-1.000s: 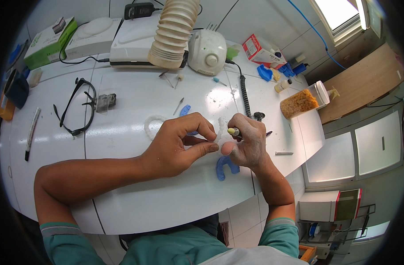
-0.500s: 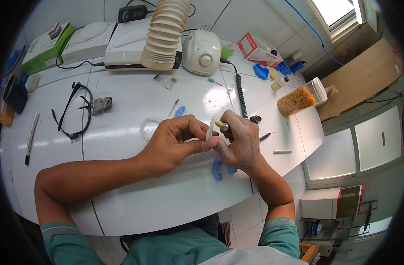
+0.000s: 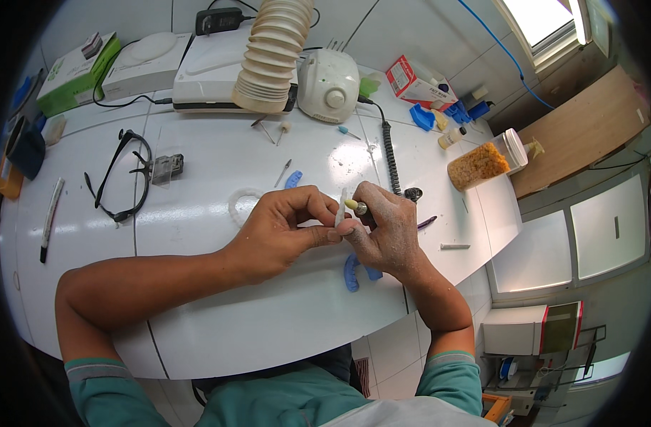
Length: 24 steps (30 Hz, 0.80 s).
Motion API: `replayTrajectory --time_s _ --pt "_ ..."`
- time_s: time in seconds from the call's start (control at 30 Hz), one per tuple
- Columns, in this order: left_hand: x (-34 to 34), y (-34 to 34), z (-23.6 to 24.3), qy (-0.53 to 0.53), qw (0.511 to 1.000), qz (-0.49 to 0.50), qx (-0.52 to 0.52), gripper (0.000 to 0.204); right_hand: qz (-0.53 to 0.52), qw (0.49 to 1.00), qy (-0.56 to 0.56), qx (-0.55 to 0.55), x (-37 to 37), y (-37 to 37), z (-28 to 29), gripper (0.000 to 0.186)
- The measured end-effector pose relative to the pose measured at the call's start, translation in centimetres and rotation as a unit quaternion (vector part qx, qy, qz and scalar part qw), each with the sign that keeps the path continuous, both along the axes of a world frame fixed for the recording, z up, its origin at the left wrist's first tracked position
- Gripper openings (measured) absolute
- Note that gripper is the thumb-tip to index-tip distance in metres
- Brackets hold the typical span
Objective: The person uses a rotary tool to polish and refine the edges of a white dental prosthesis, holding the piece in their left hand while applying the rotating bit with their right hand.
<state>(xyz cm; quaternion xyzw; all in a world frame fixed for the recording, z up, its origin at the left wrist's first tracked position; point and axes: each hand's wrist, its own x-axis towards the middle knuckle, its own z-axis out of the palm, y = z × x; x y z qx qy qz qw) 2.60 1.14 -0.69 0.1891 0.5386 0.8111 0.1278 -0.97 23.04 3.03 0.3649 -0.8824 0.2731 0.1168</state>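
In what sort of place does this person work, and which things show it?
Probably a dental workshop: a blue arch-shaped piece lies on the bench, the right hand holds a yellow-tipped tool, and a ribbed hose hangs over the bench.

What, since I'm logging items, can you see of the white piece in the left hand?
The white piece looks narrow and plastic-like, partly hidden. It appears upright in the picture, pinched in the left hand over the table. The thumb of the right hand is near its lower end; a yellowish tool tip touches or nears it.
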Motion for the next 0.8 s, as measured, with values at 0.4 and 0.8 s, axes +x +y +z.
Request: replayTrajectory --time_s 0.4,0.8 --pt "-0.1 0.1 -0.3 0.005 1.000 0.002 -0.003 0.016 0.011 1.000 0.001 0.007 0.1 0.1 0.1 0.051" --pt "0.5 0.0 0.6 0.052 0.997 0.050 -0.035 0.018 0.017 0.999 -0.009 -0.029 -0.2 0.9 1.0 0.050"
